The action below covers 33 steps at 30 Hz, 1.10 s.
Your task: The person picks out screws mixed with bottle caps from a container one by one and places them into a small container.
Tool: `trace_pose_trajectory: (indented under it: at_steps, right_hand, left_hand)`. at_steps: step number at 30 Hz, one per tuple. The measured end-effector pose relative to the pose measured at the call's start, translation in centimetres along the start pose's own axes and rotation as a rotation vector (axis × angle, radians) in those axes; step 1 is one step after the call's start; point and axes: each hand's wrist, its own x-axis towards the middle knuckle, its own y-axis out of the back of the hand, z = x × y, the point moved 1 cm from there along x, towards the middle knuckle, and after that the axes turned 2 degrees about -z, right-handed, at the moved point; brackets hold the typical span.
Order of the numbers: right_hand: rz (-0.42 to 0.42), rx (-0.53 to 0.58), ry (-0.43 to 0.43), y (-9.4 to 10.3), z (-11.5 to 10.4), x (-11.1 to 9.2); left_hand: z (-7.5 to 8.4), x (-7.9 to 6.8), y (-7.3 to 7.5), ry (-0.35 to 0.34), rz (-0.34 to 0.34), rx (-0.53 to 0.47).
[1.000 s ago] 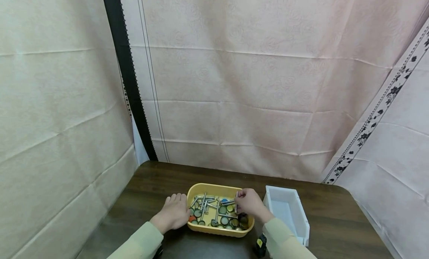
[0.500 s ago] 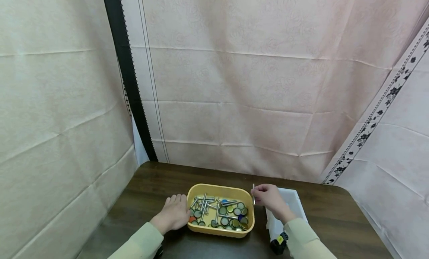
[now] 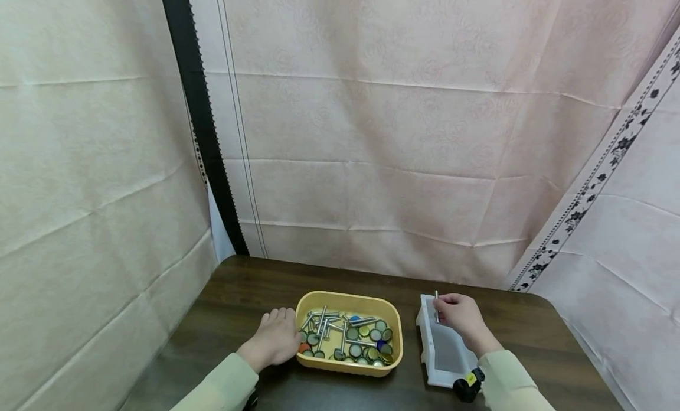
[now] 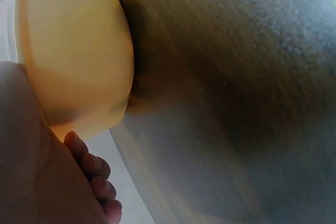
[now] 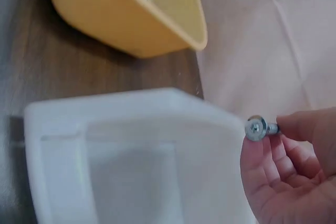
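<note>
My right hand (image 3: 463,319) pinches a silver bolt (image 5: 255,128) between thumb and fingertips, over the far end of a white plastic box (image 3: 442,378). In the head view the bolt is upright; its round flat head faces the right wrist camera. My left hand (image 3: 275,335) rests against the left side of a yellow plastic basket (image 3: 347,368), its fingers extended forward beside the rim. Silver bolts (image 3: 344,338) and round bottle caps (image 3: 355,351) in several colours lie mixed in the basket. The white box's visible floor looks bare; my hand covers part of it.
Both containers stand on a dark brown wooden table (image 3: 255,299), the white box right of the basket with a gap between. Pale cloth curtains (image 3: 372,163) hang behind and at both sides. A black wrist device (image 3: 468,385) sits beneath my right wrist.
My right hand has lifted a bolt out of the yellow basket and carried it right, over the white box. The left hand has stayed at the basket's side.
</note>
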Motion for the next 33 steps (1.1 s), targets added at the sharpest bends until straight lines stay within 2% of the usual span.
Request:
trace_pose_trajectory:
  at_steps: [5, 17, 33]
  right_hand:
    - [0.008, -0.042, -0.031, 0.0, 1.6, 0.1]
    - [0.003, -0.153, -0.063, -1.8, 5.3, 1.1]
    - [-0.015, -0.158, -0.052, -2.7, 5.6, 1.3]
  left_hand:
    - [0.0, -0.1, 0.0, 0.003, -0.012, -0.017]
    - [0.1, -0.3, -0.1, -0.008, -0.031, -0.037]
    - [0.2, -0.3, 0.2, -0.001, -0.017, -0.020]
